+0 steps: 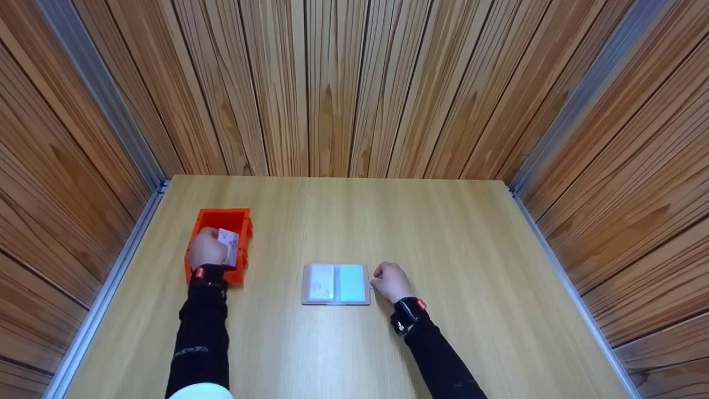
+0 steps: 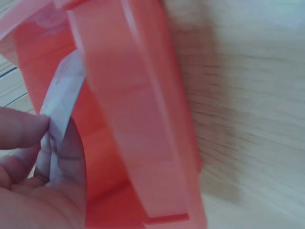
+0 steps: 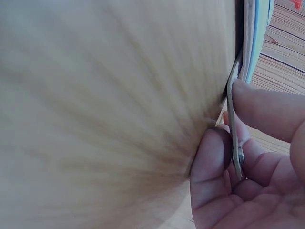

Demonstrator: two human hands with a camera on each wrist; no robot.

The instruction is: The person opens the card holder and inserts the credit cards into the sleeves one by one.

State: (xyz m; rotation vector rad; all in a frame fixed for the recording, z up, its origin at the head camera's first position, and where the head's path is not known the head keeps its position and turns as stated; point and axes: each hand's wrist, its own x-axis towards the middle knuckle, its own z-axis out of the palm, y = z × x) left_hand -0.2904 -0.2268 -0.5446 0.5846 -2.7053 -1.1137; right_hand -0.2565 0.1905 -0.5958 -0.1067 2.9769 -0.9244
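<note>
My left hand [image 1: 207, 247] is over an orange plastic bin [image 1: 239, 220] on the left of the table. Between its thumb and fingers it pinches a pale, thin card [image 1: 228, 245], which looks bent or folded in the left wrist view [image 2: 64, 88]. An open card holder [image 1: 336, 284] lies flat near the middle, with a whitish sleeve on its left side and a light blue one on its right. At its right edge my right hand [image 1: 392, 281] pinches the holder's narrow strap [image 3: 232, 114], which carries a small metal snap.
The light wood table [image 1: 443, 238] reaches back to a plank wall [image 1: 332, 88]. Metal rails [image 1: 105, 293] run along its sides. The bin's wall stands up beside the left hand.
</note>
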